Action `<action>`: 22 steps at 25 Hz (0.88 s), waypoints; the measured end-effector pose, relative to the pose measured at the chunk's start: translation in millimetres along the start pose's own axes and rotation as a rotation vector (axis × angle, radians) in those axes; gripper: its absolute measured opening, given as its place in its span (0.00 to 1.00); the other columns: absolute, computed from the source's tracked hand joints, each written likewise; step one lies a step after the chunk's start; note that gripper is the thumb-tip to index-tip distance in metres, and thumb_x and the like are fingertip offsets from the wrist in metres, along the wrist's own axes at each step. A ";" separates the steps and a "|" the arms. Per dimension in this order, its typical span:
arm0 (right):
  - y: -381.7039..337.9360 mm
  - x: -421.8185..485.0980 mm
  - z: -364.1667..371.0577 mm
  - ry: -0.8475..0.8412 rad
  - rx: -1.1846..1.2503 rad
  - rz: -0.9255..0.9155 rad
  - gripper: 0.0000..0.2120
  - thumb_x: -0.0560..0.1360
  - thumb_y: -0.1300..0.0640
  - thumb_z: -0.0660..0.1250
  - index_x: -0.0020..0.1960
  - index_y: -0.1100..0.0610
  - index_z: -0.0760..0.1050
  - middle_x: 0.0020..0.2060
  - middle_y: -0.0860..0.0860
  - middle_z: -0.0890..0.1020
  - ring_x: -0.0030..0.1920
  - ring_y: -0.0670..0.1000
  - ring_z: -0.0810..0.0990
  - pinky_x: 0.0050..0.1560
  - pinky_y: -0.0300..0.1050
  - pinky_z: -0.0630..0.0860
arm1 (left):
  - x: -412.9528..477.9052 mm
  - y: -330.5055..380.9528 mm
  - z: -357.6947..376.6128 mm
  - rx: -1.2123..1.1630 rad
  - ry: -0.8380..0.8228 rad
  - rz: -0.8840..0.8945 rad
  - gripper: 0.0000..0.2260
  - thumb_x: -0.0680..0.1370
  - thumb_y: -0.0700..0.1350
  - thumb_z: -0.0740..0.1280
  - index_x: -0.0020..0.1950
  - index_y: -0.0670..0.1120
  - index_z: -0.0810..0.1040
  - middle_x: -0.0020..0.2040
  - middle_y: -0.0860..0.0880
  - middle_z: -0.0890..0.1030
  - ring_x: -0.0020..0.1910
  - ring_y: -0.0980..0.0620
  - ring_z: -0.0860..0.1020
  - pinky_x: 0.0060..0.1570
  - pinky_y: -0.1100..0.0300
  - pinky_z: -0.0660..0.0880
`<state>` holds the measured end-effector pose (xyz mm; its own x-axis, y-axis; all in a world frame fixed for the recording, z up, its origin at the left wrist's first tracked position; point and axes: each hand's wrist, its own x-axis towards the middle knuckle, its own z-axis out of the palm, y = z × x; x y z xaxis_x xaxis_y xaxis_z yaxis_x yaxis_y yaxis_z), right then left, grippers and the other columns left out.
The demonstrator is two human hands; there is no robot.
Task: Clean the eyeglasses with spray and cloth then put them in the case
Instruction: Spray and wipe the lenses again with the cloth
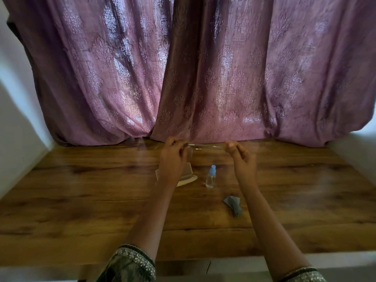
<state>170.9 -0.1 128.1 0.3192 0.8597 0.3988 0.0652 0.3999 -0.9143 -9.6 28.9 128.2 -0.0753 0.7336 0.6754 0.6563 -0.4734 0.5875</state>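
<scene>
Both my hands hold a pair of thin, clear-framed eyeglasses point(205, 147) up over the far part of the wooden table point(81, 200). My left hand point(173, 157) pinches the left end and my right hand point(242, 157) pinches the right end. Below them a small clear spray bottle point(210, 178) with a pale blue cap stands upright. A crumpled grey cloth point(233, 204) lies to the right of it, beside my right forearm. A beige open case point(188, 177) sits under my left wrist, partly hidden by it.
Purple patterned curtains point(203, 68) hang right behind the table's far edge. White walls point(18, 98) close in on both sides. The table's near edge runs across the bottom of the view.
</scene>
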 end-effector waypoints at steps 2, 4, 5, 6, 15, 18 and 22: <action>6.0 -0.5 -2.6 0.141 0.024 0.018 0.09 0.79 0.57 0.59 0.50 0.54 0.79 0.43 0.48 0.83 0.46 0.44 0.81 0.51 0.37 0.77 | 0.6 -5.4 -1.3 0.008 0.024 -0.053 0.08 0.72 0.35 0.69 0.50 0.39 0.82 0.48 0.40 0.78 0.39 0.54 0.74 0.42 0.83 0.63; 19.2 -1.8 -6.3 0.255 0.040 0.081 0.11 0.79 0.57 0.59 0.47 0.53 0.79 0.41 0.47 0.82 0.45 0.45 0.81 0.53 0.41 0.76 | 0.3 -12.7 -1.9 0.011 0.051 -0.087 0.08 0.72 0.35 0.69 0.50 0.39 0.82 0.48 0.39 0.78 0.38 0.53 0.74 0.41 0.84 0.61; 28.1 -2.4 -7.8 0.288 0.034 0.118 0.11 0.79 0.58 0.59 0.44 0.50 0.79 0.40 0.47 0.82 0.45 0.47 0.80 0.53 0.43 0.75 | -0.1 -16.1 -1.8 0.013 0.060 -0.098 0.07 0.72 0.34 0.69 0.49 0.38 0.82 0.48 0.38 0.78 0.38 0.54 0.73 0.41 0.85 0.61; 38.5 -2.5 -8.4 0.302 0.016 0.160 0.11 0.78 0.59 0.61 0.43 0.49 0.79 0.40 0.47 0.82 0.46 0.49 0.80 0.53 0.44 0.75 | -0.6 -20.0 -1.5 0.014 0.063 -0.106 0.07 0.72 0.34 0.69 0.49 0.39 0.82 0.48 0.38 0.78 0.38 0.54 0.73 0.41 0.85 0.62; 126.3 -0.5 1.0 0.105 -0.395 0.506 0.10 0.74 0.66 0.62 0.53 0.56 0.76 0.48 0.56 0.81 0.47 0.55 0.79 0.46 0.47 0.76 | 3.3 -46.6 11.6 0.004 0.008 -0.163 0.06 0.72 0.36 0.69 0.47 0.41 0.82 0.47 0.41 0.78 0.37 0.56 0.73 0.41 0.83 0.65; 129.7 -3.0 7.3 0.016 -0.404 0.561 0.16 0.72 0.64 0.66 0.59 0.54 0.73 0.51 0.52 0.79 0.50 0.52 0.77 0.48 0.47 0.76 | 2.6 -52.4 14.2 -0.002 0.014 -0.182 0.06 0.72 0.36 0.69 0.48 0.42 0.83 0.46 0.42 0.78 0.36 0.57 0.72 0.40 0.83 0.65; 129.3 -1.5 14.3 -0.052 -0.413 0.496 0.20 0.70 0.65 0.70 0.60 0.55 0.72 0.52 0.52 0.79 0.52 0.53 0.77 0.53 0.51 0.76 | 4.4 -54.5 17.5 0.011 0.009 -0.176 0.06 0.72 0.37 0.69 0.48 0.42 0.82 0.47 0.42 0.77 0.37 0.58 0.72 0.41 0.83 0.64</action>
<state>165.4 54.9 10.2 0.3597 0.9292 -0.0846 0.2833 -0.1952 -0.9390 -32.6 66.5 91.3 -0.1965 0.8006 0.5661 0.6402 -0.3325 0.6925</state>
